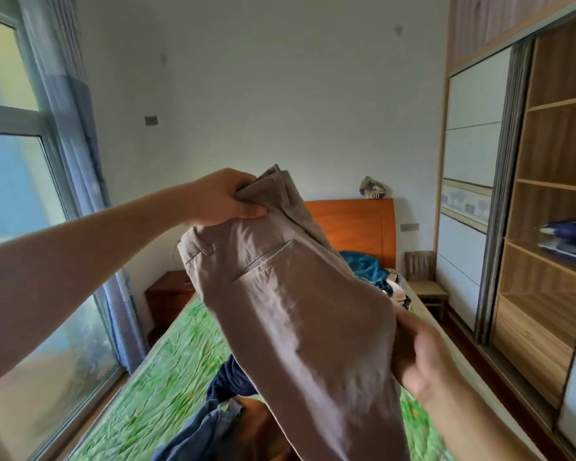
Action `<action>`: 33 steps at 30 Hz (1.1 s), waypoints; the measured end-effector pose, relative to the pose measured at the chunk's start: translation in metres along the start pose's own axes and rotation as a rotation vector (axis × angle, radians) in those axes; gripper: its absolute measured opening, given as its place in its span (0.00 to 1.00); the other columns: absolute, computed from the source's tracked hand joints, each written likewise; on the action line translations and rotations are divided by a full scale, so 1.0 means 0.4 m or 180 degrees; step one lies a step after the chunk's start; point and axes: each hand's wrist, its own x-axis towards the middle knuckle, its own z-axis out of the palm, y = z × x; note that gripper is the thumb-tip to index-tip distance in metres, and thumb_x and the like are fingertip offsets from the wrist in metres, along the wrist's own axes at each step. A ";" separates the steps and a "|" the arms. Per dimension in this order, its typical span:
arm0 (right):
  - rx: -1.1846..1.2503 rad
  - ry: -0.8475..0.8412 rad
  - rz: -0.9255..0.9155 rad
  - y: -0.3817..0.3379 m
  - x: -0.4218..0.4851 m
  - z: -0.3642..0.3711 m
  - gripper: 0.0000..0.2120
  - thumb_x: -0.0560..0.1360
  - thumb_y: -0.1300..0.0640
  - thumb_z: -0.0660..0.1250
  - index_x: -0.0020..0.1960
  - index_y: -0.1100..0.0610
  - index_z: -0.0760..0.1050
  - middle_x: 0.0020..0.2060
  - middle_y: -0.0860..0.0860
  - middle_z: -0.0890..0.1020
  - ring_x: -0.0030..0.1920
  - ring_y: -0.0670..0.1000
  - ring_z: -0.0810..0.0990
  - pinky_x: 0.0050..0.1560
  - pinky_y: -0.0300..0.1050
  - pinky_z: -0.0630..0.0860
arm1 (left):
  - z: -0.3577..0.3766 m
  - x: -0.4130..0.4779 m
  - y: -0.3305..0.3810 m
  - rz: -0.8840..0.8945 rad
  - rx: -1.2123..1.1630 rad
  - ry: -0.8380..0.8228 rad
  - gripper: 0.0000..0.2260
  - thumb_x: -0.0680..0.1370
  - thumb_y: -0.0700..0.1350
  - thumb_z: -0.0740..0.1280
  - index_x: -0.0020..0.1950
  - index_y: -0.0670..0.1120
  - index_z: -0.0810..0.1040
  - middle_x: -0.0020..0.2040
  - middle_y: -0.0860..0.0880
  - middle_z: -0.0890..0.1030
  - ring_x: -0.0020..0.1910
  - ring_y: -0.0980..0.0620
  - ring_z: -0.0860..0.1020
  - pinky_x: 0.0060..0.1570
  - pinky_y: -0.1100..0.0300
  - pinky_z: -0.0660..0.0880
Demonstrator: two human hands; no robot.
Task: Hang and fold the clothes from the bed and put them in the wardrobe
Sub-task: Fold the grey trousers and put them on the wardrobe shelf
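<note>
We hold tan trousers (296, 311) up over the green bed (140, 377): left hand (225, 199) at 11 o'clock pinches the waistband, right hand (423, 357), blurred at 4 o'clock, grips the leg edge. For a neat fold we should align both legs first. No label or writing is readable.

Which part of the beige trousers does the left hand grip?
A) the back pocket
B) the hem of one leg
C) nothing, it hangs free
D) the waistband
D: the left hand grips the bunched waistband at the top of the beige trousers, above the back pocket, while the right hand holds the cloth lower down.
</note>
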 end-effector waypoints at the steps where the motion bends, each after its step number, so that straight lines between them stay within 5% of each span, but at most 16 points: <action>1: -0.0009 0.0032 -0.0138 -0.004 0.002 0.000 0.09 0.79 0.63 0.63 0.56 0.56 0.79 0.44 0.59 0.86 0.42 0.58 0.84 0.43 0.52 0.81 | -0.001 -0.009 -0.013 -0.0072 -0.0170 -0.0012 0.11 0.72 0.52 0.74 0.50 0.48 0.81 0.46 0.48 0.84 0.48 0.48 0.82 0.52 0.49 0.78; 5: -0.0627 -0.0433 -0.0356 -0.022 -0.023 0.011 0.18 0.79 0.65 0.66 0.63 0.46 0.77 0.52 0.59 0.86 0.55 0.61 0.84 0.54 0.56 0.79 | -0.006 -0.028 -0.037 -0.0102 -0.0914 -0.0294 0.14 0.71 0.51 0.72 0.56 0.50 0.82 0.50 0.50 0.85 0.52 0.50 0.83 0.55 0.52 0.78; 9: -0.3790 -0.0344 -0.0804 -0.029 -0.015 -0.004 0.03 0.75 0.54 0.75 0.48 0.48 0.85 0.45 0.48 0.86 0.55 0.57 0.83 0.58 0.54 0.76 | 0.007 -0.031 -0.021 0.0172 -0.0542 -0.0334 0.17 0.70 0.58 0.71 0.53 0.49 0.80 0.49 0.49 0.83 0.50 0.47 0.81 0.55 0.47 0.77; 11: -0.4681 -0.0084 -0.1224 -0.040 -0.013 0.021 0.04 0.73 0.48 0.75 0.47 0.44 0.83 0.48 0.43 0.81 0.58 0.53 0.80 0.56 0.48 0.73 | 0.026 -0.031 -0.009 0.0371 -0.0236 -0.0329 0.15 0.70 0.61 0.69 0.47 0.51 0.77 0.43 0.49 0.80 0.45 0.48 0.79 0.50 0.48 0.74; 16: -0.3660 -0.0938 -0.1970 -0.053 -0.090 0.272 0.20 0.74 0.37 0.70 0.64 0.40 0.74 0.51 0.38 0.82 0.54 0.38 0.80 0.55 0.39 0.75 | 0.053 -0.036 0.011 0.0721 0.0036 -0.0398 0.13 0.78 0.48 0.72 0.40 0.54 0.69 0.37 0.56 0.73 0.34 0.65 0.71 0.38 0.64 0.65; 20: -0.3683 -0.0702 -0.2687 -0.024 -0.092 0.404 0.03 0.80 0.53 0.68 0.53 0.49 0.80 0.40 0.45 0.84 0.42 0.42 0.81 0.41 0.38 0.73 | 0.039 -0.065 -0.007 0.0833 0.0111 -0.0485 0.11 0.77 0.52 0.72 0.42 0.56 0.70 0.39 0.56 0.75 0.37 0.62 0.72 0.41 0.59 0.70; 24: -0.3287 -0.0735 -0.2242 -0.004 -0.099 0.446 0.08 0.81 0.56 0.65 0.52 0.52 0.83 0.44 0.50 0.86 0.48 0.50 0.84 0.52 0.51 0.79 | -0.019 -0.140 -0.083 0.0789 -0.0055 -0.0910 0.13 0.73 0.52 0.77 0.50 0.55 0.75 0.43 0.54 0.79 0.38 0.60 0.78 0.34 0.70 0.73; 28: -0.3373 -0.0734 -0.1964 -0.007 -0.110 0.472 0.08 0.79 0.53 0.67 0.54 0.46 0.83 0.49 0.48 0.86 0.55 0.51 0.83 0.63 0.60 0.76 | -0.041 -0.221 -0.236 0.0637 0.0047 -0.1103 0.15 0.70 0.50 0.79 0.51 0.59 0.76 0.47 0.59 0.80 0.47 0.59 0.78 0.49 0.59 0.75; 30: -0.3637 -0.0775 -0.1971 -0.009 -0.123 0.485 0.10 0.79 0.59 0.67 0.53 0.44 0.81 0.48 0.46 0.85 0.54 0.50 0.83 0.62 0.58 0.76 | -0.029 -0.244 -0.282 0.0646 -0.0195 -0.0895 0.15 0.70 0.48 0.79 0.53 0.56 0.78 0.48 0.59 0.80 0.47 0.60 0.77 0.51 0.57 0.76; 33: -0.4247 -0.0671 -0.2175 -0.012 -0.147 0.505 0.20 0.77 0.65 0.69 0.53 0.39 0.74 0.48 0.44 0.80 0.49 0.48 0.81 0.51 0.49 0.77 | -0.017 -0.268 -0.300 0.0876 -0.0636 -0.0415 0.19 0.71 0.44 0.78 0.57 0.58 0.77 0.52 0.61 0.80 0.49 0.62 0.79 0.47 0.67 0.75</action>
